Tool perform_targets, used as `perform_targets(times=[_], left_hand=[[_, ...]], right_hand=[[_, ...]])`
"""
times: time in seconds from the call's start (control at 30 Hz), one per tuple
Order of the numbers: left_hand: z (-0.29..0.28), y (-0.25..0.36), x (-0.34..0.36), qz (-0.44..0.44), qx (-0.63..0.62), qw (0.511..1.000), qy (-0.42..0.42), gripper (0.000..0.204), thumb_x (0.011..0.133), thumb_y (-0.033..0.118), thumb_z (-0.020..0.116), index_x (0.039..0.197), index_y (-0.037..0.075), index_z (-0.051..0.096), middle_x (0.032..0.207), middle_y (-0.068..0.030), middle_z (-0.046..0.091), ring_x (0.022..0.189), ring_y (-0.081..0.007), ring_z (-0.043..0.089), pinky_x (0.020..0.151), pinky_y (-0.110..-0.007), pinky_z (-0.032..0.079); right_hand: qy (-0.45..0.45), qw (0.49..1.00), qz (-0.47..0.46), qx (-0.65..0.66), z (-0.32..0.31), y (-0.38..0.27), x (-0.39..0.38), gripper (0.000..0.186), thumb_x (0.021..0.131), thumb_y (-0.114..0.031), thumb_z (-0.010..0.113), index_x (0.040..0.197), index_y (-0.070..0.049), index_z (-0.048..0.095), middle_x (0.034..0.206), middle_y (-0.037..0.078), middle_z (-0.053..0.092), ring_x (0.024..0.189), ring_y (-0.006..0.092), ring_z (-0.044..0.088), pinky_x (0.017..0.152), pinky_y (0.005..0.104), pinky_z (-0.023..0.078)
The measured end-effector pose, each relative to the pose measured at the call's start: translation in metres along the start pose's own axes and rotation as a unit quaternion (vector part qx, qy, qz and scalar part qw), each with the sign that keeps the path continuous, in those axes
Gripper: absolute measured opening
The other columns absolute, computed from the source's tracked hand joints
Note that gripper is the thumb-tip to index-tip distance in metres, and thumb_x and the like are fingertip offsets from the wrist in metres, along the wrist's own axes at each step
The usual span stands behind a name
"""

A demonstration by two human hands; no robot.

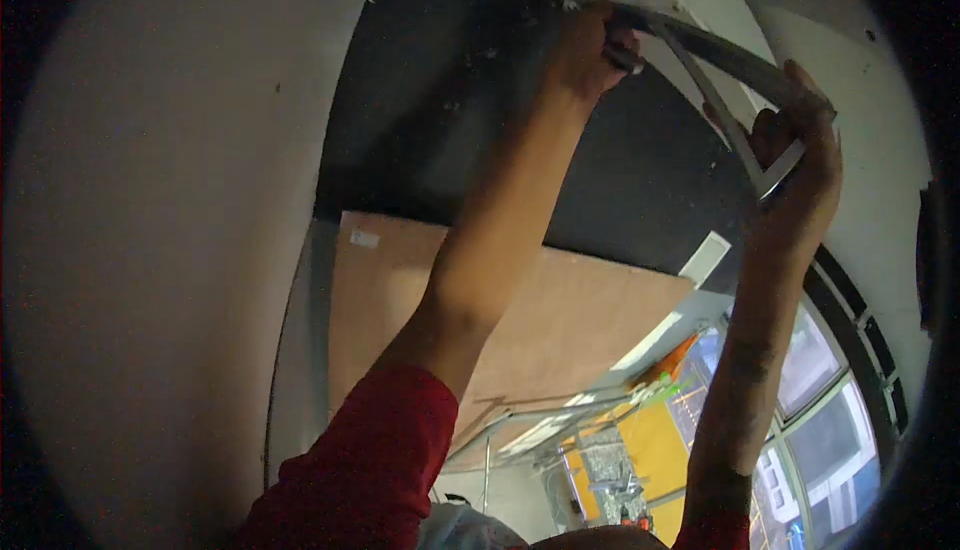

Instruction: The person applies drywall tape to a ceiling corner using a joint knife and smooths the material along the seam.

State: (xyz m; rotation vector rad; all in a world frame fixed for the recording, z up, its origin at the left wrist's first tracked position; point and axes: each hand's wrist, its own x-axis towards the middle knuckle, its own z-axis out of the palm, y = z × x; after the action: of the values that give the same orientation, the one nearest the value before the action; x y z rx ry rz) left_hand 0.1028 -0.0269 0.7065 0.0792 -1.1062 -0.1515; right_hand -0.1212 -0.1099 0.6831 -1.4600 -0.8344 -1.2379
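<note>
Both my arms reach up, in short red sleeves. My left hand [590, 50] is closed at the upper edge of a black panel [420, 110], around a short dark rod-like thing [624, 56] with a paler end; its kind is unclear. It is at the left end of a thin grey angled frame [735, 60], whose strips form a narrow triangle-like shape. At the frame's right end, my right hand [808, 140] has its fingers curled around the strips, near a bright bent corner piece [780, 172]. Shadow hides part of both hands' fingers.
A pale wall [160, 200] fills the left side. Below the black panel is a light brown board [580, 310], with a white strip [706, 258] at its right corner. Metal rails [550, 412], a yellow panel [655, 445] and windows [830, 430] lie lower right.
</note>
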Motion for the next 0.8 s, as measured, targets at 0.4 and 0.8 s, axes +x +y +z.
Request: perform_targets(times=[0.4,0.8], left_hand=[[-0.008,-0.021,-0.030,-0.046,-0.091,0.992,0.080,0.020,0.091,0.025,0.039,0.084,0.008,0.049,0.062,-0.0042,0.048,0.045,-0.0122,0.042,0.041,-0.027,0.039],[0.013,-0.030,-0.043,-0.038,0.027,0.995,0.093,0.025,0.090,0.032,0.040,0.085,0.010,0.050,0.062,-0.0023,0.052,0.047,-0.0127,0.044,0.042,-0.027,0.038]], right_hand=[[-0.011,0.997,0.061,-0.041,-0.020,0.001,-0.045,0.041,0.084,-0.020,0.051,0.118,0.001,0.048,0.059,-0.002,0.037,0.056,0.0053,0.036,0.051,0.0210,0.029],[-0.018,0.994,0.078,0.068,-0.032,0.024,-0.085,0.047,0.073,-0.016,0.058,0.114,0.004,0.047,0.064,0.002,0.052,0.049,0.0071,0.045,0.044,0.0187,0.036]])
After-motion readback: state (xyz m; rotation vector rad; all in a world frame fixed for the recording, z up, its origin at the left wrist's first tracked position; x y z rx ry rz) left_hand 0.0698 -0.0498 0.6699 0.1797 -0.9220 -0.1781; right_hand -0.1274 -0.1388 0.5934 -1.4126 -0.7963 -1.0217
